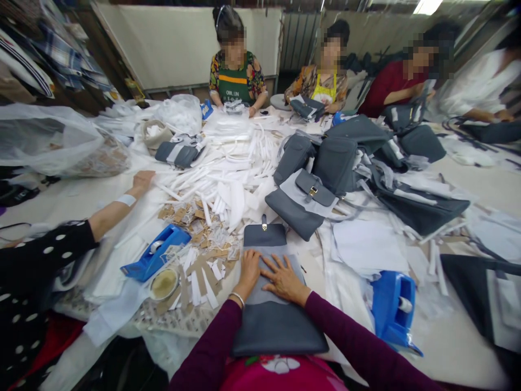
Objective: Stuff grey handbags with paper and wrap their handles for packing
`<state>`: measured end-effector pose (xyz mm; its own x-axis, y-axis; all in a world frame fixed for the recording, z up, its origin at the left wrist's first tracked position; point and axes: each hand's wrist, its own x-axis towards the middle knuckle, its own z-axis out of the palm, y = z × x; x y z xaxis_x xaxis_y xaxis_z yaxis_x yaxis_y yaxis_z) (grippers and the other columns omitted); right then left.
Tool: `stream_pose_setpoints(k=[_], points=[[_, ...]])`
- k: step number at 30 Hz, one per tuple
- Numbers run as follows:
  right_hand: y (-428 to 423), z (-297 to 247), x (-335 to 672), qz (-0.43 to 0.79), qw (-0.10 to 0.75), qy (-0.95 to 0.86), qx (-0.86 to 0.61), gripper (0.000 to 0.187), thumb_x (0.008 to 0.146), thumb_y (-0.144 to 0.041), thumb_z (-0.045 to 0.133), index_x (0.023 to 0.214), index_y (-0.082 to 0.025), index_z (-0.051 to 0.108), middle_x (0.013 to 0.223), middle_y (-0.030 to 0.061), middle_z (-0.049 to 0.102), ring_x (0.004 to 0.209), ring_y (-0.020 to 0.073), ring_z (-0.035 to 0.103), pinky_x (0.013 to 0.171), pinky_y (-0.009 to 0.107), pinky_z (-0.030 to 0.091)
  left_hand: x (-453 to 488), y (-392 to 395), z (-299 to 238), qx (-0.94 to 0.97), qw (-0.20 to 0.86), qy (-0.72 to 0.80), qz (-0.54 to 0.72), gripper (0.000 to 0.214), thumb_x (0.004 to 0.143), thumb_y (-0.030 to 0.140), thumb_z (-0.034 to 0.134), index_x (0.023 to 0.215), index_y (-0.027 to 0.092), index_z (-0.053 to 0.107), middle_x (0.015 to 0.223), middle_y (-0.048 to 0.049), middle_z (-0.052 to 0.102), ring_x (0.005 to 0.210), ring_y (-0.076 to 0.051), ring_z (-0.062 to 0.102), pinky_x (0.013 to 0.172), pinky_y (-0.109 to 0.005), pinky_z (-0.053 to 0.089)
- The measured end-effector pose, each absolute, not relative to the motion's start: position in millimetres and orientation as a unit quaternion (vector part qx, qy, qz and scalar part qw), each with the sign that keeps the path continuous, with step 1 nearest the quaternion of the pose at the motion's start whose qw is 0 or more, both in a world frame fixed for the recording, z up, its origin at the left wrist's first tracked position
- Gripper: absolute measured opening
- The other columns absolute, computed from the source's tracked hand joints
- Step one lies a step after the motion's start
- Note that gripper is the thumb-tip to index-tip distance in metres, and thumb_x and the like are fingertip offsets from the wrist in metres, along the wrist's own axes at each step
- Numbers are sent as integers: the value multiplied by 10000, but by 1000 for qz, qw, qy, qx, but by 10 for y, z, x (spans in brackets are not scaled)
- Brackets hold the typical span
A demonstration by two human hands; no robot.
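A dark grey bag (280, 328) lies flat at the table's near edge, its flap with a gold clasp (264, 224) pointing away from me. Across its middle is a light grey sheet (271, 297). My left hand (248, 271) rests on the sheet's left side with fingers extended and partly curved. On the sheet's right, my right hand (287, 279) lies flat, its fingers spread. Neither hand holds anything that I can see. Just beyond sits another dark bag (295, 214) with a similar grey sheet and a gold clasp.
Blue tape dispensers (394, 307) stand to both sides, with a round tin (164, 284) at left. White strips (228, 163) and brown tags (203, 222) cover the middle. Dark bags (336, 163) pile at right. A co-worker's arm (116, 214) reaches in from left; several people sit opposite.
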<state>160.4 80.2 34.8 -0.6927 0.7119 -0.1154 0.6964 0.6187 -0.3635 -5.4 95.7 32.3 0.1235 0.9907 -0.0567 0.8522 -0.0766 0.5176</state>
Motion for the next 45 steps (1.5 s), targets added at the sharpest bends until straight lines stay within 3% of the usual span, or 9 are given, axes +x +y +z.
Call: stream_pose_setpoints(k=[4, 8, 11, 20, 32, 45], points=[[826, 261, 1618, 195, 60, -879, -431, 738, 818, -641, 514, 1420, -244, 360, 1451, 112, 414, 1330, 333, 311, 1085, 583, 194, -50, 895, 195, 717, 166, 664, 136, 254, 892, 130, 388, 1035, 191, 589, 1052, -91, 554, 1004, -240, 463, 862, -379, 381], [878, 175, 1643, 167, 89, -850, -491, 531, 889, -419, 537, 1323, -128, 439, 1334, 152, 494, 1208, 279, 419, 1024, 445, 342, -19, 877, 200, 729, 128, 663, 115, 160, 899, 297, 495, 999, 197, 572, 1049, -79, 544, 1007, -246, 452, 860, -380, 372], [925, 151, 1665, 131, 86, -853, -497, 464, 885, -383, 554, 1264, -128, 474, 1264, 155, 510, 1134, 280, 442, 962, 418, 389, 9, 861, 206, 729, 106, 668, 104, 227, 869, 372, 555, 1007, 193, 562, 1046, -85, 543, 1011, -261, 447, 862, -390, 368], [1038, 253, 1720, 85, 56, -857, -506, 489, 825, -573, 561, 1086, -161, 526, 1053, 121, 541, 996, 281, 473, 864, 413, 392, -3, 840, 211, 742, 42, 665, 73, 367, 830, 505, 576, 1006, 184, 557, 1042, -89, 552, 999, -270, 465, 843, -393, 384], [1119, 245, 1755, 131, 55, -842, -521, 553, 782, -668, 539, 1006, -163, 551, 994, 121, 560, 951, 287, 501, 845, 411, 368, -16, 833, 194, 740, 62, 666, 73, 379, 865, 506, 513, 1040, 173, 560, 1138, -119, 540, 1066, -296, 455, 906, -428, 373], [1148, 152, 1773, 136, 73, -835, -528, 553, 723, -676, 604, 937, -169, 562, 990, 106, 569, 953, 282, 508, 840, 401, 365, -16, 822, 217, 731, 55, 677, 71, 469, 860, 576, 465, 985, 144, 595, 1029, -128, 557, 1022, -300, 469, 879, -421, 370]])
